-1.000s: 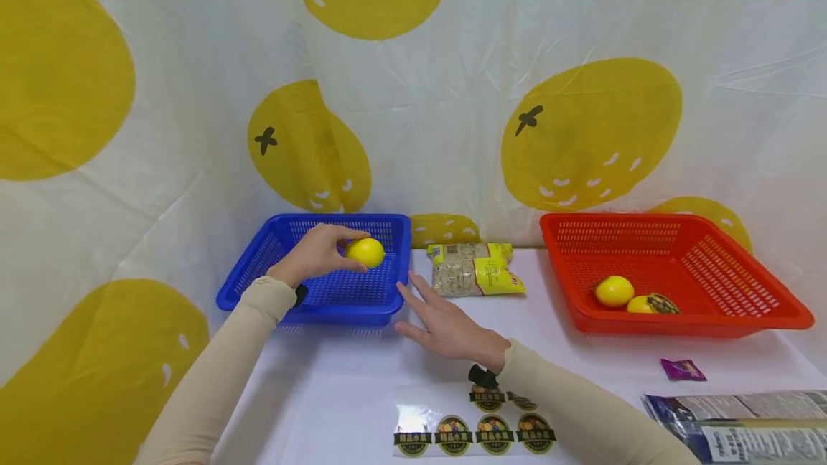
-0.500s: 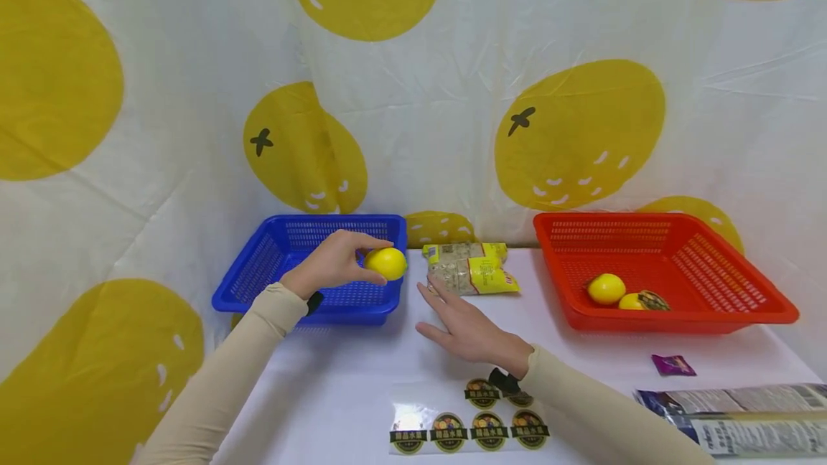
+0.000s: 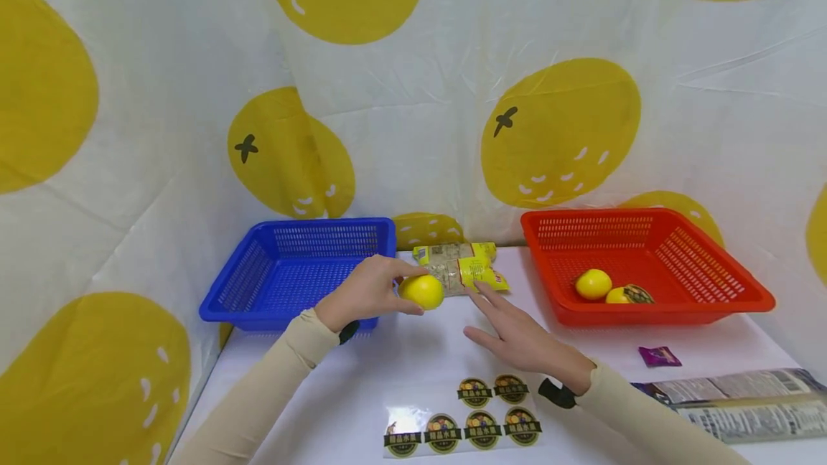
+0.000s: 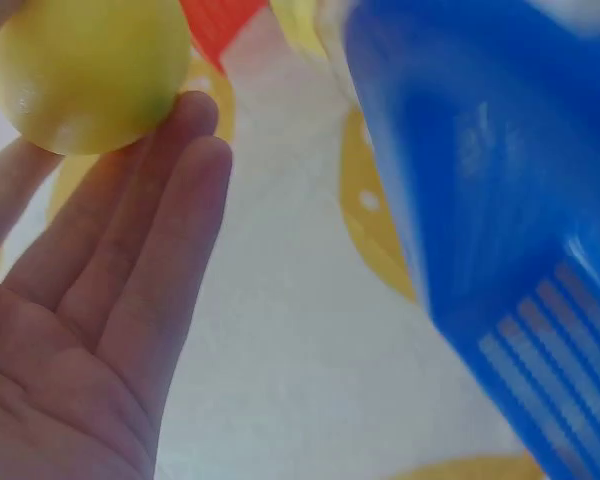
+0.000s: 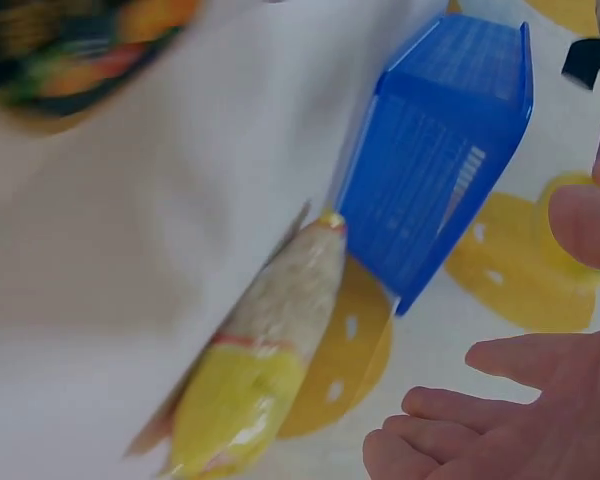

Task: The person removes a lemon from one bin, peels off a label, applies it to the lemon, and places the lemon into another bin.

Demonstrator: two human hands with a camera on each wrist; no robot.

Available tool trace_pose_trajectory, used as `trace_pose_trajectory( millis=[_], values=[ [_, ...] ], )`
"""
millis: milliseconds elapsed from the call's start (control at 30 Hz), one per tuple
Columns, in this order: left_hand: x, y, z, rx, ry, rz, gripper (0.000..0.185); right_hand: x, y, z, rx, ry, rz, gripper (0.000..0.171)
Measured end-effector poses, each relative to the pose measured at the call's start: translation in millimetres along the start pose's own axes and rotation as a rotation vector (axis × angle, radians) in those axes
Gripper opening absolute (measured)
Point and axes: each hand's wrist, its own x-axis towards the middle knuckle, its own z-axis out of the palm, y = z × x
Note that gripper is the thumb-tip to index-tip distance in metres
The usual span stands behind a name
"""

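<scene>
While the left hand grips the lemon just right of the blue basket, its fingertips are hidden behind the fruit. The right hand, farther right of that basket, hovers with fingers spread and holds nothing. The right-wrist view is motion-blurred, and the bag beyond the lemon is partly covered.

Long beige sleeves on both arms; black wrist straps.
</scene>
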Motion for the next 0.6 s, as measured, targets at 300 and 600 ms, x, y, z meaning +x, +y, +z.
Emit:
trace_pose_trajectory(
  millis=[300,600],
  values=[
    [9.9,16.3,35.8,-0.015,-0.03,0.021,0.059,-33,22,-11,-0.014,0.042,0.013,0.082],
    [25.4,25.1,75.5,0.008,-0.032,0.031,0.059,-32,31,-7,0.029,0.117,-0.015,0.072]
  ],
)
